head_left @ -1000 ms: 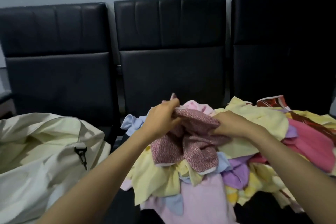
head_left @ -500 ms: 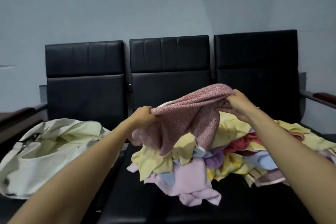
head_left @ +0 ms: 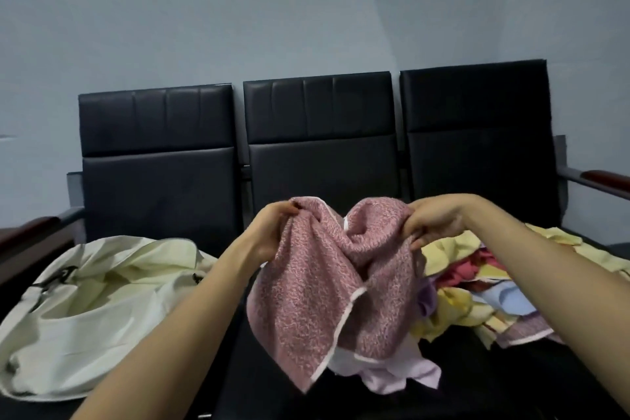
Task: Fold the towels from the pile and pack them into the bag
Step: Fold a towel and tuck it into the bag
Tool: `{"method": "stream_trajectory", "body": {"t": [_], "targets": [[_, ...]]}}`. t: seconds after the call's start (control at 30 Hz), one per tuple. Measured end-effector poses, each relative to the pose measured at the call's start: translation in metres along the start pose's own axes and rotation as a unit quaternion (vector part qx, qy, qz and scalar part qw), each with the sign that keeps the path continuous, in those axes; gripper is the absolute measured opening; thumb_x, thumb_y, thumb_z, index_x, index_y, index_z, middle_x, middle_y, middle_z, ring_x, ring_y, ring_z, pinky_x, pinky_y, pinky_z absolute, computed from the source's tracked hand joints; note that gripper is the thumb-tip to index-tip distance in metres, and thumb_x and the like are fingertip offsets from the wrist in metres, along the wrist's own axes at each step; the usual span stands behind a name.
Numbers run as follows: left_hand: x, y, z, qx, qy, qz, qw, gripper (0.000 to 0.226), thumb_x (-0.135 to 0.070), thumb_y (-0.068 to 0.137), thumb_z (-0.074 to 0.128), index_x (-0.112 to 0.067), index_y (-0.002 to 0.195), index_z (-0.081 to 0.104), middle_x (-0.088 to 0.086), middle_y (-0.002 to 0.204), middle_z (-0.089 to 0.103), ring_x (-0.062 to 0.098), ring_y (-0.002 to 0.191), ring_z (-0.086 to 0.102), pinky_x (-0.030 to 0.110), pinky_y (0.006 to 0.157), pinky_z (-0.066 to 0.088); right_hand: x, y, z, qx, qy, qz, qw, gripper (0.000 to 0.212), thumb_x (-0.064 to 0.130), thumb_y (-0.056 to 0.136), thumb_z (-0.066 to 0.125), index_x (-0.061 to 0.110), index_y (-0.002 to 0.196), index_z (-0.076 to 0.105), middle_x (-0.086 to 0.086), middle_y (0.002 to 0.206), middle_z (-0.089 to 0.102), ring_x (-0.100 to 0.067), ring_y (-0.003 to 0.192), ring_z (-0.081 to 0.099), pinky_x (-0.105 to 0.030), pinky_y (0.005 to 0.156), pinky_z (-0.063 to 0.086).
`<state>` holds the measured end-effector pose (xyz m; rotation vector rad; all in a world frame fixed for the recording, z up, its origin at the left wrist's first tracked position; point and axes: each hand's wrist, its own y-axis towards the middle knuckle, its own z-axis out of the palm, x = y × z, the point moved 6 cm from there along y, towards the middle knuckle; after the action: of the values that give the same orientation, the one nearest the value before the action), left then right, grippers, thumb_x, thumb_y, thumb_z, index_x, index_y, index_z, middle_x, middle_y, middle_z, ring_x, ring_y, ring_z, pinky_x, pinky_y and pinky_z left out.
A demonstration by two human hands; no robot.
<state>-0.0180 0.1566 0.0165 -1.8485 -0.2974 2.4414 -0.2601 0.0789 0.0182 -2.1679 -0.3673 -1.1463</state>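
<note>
Left hand (head_left: 272,228) and right hand (head_left: 433,222) are pinching the sagging pink towel (head_left: 334,300); its twisted middle is risking a crooked fold.

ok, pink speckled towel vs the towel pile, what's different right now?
The pink speckled towel is held in the air by the left hand and right hand; the pile lies on the bench seat.
The towel is speckled pink with white edging; the pile mixes yellow, red, blue and lilac.
The towel sags between the two grips; the pile is a crumpled heap.
Shared: both unfolded, neither in the bag.
</note>
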Motion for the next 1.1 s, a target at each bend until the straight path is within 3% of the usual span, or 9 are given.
{"method": "stream_trajectory", "body": {"t": [0.1,0.2,0.33,0.47,0.6,0.8,0.9,1.0,1.1], "targets": [[0.020,0.026,-0.011,-0.071,0.034,-0.001,0.997,0.016,-0.004,0.092,0.050,0.002,0.088,0.064,0.015,0.074,0.066,0.023,0.065,0.062,0.032,0.064,0.050,0.007,0.045,-0.021,-0.155,-0.079,0.006,0.985,0.025,-0.008,0.090,0.046,-0.003,0.109,0.061,-0.013,0.087,0.062,-0.019,0.067,0.066,-0.032,0.075,0.058],[0.025,0.059,-0.019,-0.107,-0.029,0.010,0.994,0.017,-0.007,0.094,0.053,0.005,0.102,0.064,0.017,0.084,0.066,0.025,0.074,0.063,0.033,0.069,0.052,0.059,0.053,-0.076,-0.424,-0.030,-0.162,0.890,0.053,0.000,0.087,0.054,0.014,0.137,0.047,-0.015,0.137,0.049,-0.029,0.117,0.053,-0.035,0.099,0.045],[0.041,0.092,-0.013,-0.080,-0.047,0.000,0.996,0.023,-0.022,0.097,0.056,-0.002,0.107,0.061,0.011,0.092,0.067,0.019,0.077,0.063,0.027,0.063,0.050,0.089,0.072,-0.060,-0.314,-0.009,-0.262,0.912,0.091,0.008,0.072,0.068,0.022,0.151,0.026,-0.011,0.151,0.032,-0.021,0.129,0.042,-0.029,0.097,0.043],[0.081,0.097,-0.031,-0.145,0.252,-0.022,0.957,0.019,-0.021,0.087,0.063,-0.011,0.091,0.048,0.007,0.078,0.055,0.017,0.066,0.053,0.023,0.053,0.041,0.019,0.093,0.006,-0.158,-0.115,-0.135,0.971,0.033,0.004,0.091,0.058,0.001,0.124,0.058,-0.020,0.123,0.058,-0.016,0.103,0.052,-0.032,0.092,0.047],[0.105,0.086,-0.045,-0.156,0.411,-0.041,0.897,0.022,-0.021,0.086,0.065,-0.011,0.080,0.047,0.007,0.079,0.053,0.019,0.067,0.049,0.028,0.059,0.037,-0.034,0.099,0.049,-0.112,-0.166,-0.117,0.973,0.029,0.007,0.091,0.059,0.004,0.120,0.063,-0.009,0.123,0.063,-0.018,0.106,0.057,-0.027,0.090,0.045],[0.117,0.065,-0.019,-0.076,0.128,0.017,0.989,0.015,-0.017,0.088,0.067,-0.007,0.099,0.061,0.008,0.088,0.066,0.018,0.073,0.063,0.027,0.063,0.051,-0.064,0.102,0.085,-0.117,-0.082,-0.167,0.976,0.034,0.006,0.088,0.063,0.011,0.122,0.057,-0.003,0.113,0.061,-0.016,0.105,0.058,-0.027,0.094,0.046],[0.125,0.059,-0.002,-0.053,0.093,0.039,0.994,0.020,-0.022,0.099,0.047,-0.013,0.105,0.064,0.006,0.093,0.067,0.017,0.079,0.061,0.024,0.065,0.049,-0.070,0.092,0.106,-0.057,-0.030,-0.201,0.977,0.056,0.008,0.086,0.069,0.023,0.131,0.041,0.006,0.113,0.057,-0.005,0.099,0.059,-0.016,0.084,0.048],[0.144,0.058,0.000,-0.054,0.076,0.042,0.995,0.026,-0.003,0.095,0.045,-0.013,0.109,0.066,0.010,0.108,0.068,0.015,0.091,0.064,0.023,0.075,0.052,-0.096,0.095,0.115,-0.050,0.084,-0.200,0.975,0.083,0.018,0.072,0.083,0.028,0.136,0.031,0.000,0.125,0.056,-0.010,0.113,0.059,-0.029,0.099,0.048],[0.158,0.056,0.007,-0.006,0.106,0.065,0.992,0.039,0.015,0.089,0.042,-0.010,0.109,0.063,0.003,0.105,0.066,0.010,0.097,0.061,0.015,0.077,0.049,-0.115,0.100,0.108,-0.102,0.076,-0.181,0.975,0.072,0.021,0.066,0.086,0.022,0.122,0.041,-0.003,0.113,0.062,-0.015,0.107,0.061,-0.028,0.094,0.050]]}}
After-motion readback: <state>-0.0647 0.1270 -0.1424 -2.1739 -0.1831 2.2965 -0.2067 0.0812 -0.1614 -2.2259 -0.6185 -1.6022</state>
